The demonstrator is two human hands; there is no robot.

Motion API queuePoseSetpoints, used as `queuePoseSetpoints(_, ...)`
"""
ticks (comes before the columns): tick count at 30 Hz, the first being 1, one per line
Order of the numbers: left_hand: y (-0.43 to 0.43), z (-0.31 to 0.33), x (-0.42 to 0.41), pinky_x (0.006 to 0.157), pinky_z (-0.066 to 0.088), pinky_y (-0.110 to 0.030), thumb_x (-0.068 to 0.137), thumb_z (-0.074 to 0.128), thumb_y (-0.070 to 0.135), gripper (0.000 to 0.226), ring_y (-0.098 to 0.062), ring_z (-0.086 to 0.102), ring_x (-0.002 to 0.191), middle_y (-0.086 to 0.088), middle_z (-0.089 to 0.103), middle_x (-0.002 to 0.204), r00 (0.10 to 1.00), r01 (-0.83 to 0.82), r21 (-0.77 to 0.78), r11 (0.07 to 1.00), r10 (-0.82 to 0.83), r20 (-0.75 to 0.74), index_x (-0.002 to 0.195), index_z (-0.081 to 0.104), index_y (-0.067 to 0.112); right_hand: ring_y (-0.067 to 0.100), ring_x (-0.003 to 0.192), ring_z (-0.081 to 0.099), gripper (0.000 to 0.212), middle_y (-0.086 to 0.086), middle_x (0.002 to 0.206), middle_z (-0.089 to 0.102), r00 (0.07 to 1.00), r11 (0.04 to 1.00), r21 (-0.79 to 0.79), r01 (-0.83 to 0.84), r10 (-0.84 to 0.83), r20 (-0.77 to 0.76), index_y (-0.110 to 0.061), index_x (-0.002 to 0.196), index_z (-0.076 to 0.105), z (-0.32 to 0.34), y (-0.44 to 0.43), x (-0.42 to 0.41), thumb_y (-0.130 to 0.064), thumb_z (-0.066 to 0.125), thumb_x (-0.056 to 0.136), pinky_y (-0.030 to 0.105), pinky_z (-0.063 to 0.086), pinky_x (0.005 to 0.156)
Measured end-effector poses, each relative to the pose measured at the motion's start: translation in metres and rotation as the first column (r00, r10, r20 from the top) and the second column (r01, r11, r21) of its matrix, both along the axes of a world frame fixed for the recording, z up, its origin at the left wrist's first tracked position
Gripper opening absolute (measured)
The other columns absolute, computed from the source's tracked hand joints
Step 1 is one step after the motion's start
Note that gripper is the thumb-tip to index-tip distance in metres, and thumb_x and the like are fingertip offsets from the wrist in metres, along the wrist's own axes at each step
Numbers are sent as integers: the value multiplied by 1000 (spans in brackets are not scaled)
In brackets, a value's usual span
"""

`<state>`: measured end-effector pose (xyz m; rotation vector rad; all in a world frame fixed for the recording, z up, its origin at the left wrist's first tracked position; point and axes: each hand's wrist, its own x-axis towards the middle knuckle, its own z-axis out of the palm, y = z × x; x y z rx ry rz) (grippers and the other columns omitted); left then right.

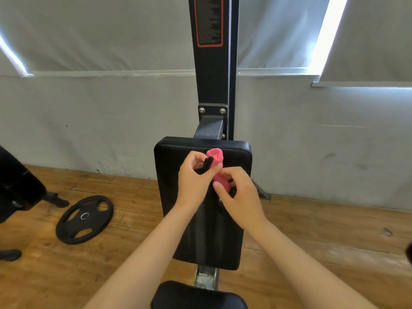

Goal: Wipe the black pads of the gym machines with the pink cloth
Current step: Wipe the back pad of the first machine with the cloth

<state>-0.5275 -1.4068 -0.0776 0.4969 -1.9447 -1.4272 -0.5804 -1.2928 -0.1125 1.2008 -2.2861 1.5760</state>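
Fingers of the left hand point(194, 177) and right hand point(238, 192) curl around the pink cloth point(216, 157), holding it over the upper part of the upright black pad point(169, 157); a weight plate point(84, 219) lies on the floor point(312, 230).

Soft daylight, blown-out gaps, wide-angle bend

I get the light from behind the blinds point(100, 36) well above the grip; the gap point(326, 30) up and right of it and a thinner one far up-left burn to white. At the grip, the left hand point(196, 175) and right hand point(240, 197) are evenly lit, with soft shadow between the fingers. The cloth point(215, 157) stays unclipped, and the pad point(236, 157) has a dull sheen on top. Straight lines bow near the edges; the dark shape point(17, 186) far left is smeared.
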Motion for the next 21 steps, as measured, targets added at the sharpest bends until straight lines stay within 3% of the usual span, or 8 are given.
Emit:
queuePoseSetpoints(4, 1, 0, 4, 86, 54, -34, 91, 63, 24, 13, -13, 65, 95, 1, 68, 96, 990, 140, 69, 988, -140, -12, 100, 64, 15, 1, 94, 60, 42, -14, 103, 60, 995, 999, -17, 44, -42, 88, -27, 115, 53, 3, -3, 0, -43, 69, 80, 19, 51, 82)
queuePoseSetpoints(8, -1, 1, 6, 84, 56, -30, 97, 52, 17, 14, -14, 65, 98, 0, 67, 101, 969, 245, 32, 969, -243, -53, 107, 62, 15, -1, 89, 63, 36, -13, 98, 63, 988, 993, -41, 111, -106, 114, -22, 117, 54, 5, -7, -7, -28, 71, 85, 24, 55, 80)
queuePoseSetpoints(11, -15, -3, 2, 87, 48, -17, 98, 51, 20, 12, -2, 59, 99, 10, 63, 101, 996, 88, -212, 973, -87, 13, 105, 58, 26, 1, 93, 61, 34, -11, 102, 64, 988, 991, -13, 133, -132, 75, -20, 120, 57, 7, -5, -14, -25, 68, 88, 28, 55, 83)
queuePoseSetpoints(15, -47, 1, -18, 89, 39, -20, 98, 49, 20, 12, -2, 49, 97, 8, 58, 100, 990, -124, -569, 813, 140, -16, 103, 60, 18, 4, 95, 57, 29, -9, 102, 59, 978, 978, 3, 208, -208, -17, -18, 116, 59, 13, -1, -28, -20, 67, 88, 23, 50, 83)
queuePoseSetpoints(18, -69, 11, -43, 87, 33, -20, 99, 46, 21, 18, -6, 48, 97, 1, 62, 100, 986, -119, -714, 690, 169, -1, 99, 62, 14, 5, 89, 52, 28, -9, 98, 54, 971, 972, 39, 232, -230, -59, -14, 115, 60, 16, 1, -37, -17, 67, 88, 11, 40, 75)
queuePoseSetpoints(21, -84, 9, -66, 87, 31, -21, 99, 45, 23, 19, -14, 54, 97, -2, 63, 99, 985, -66, -800, 596, 166, 43, 98, 62, 13, 5, 90, 51, 31, -9, 98, 53, 962, 964, 80, 254, -243, -124, -12, 119, 58, 17, 2, -44, -17, 66, 89, 11, 39, 75)
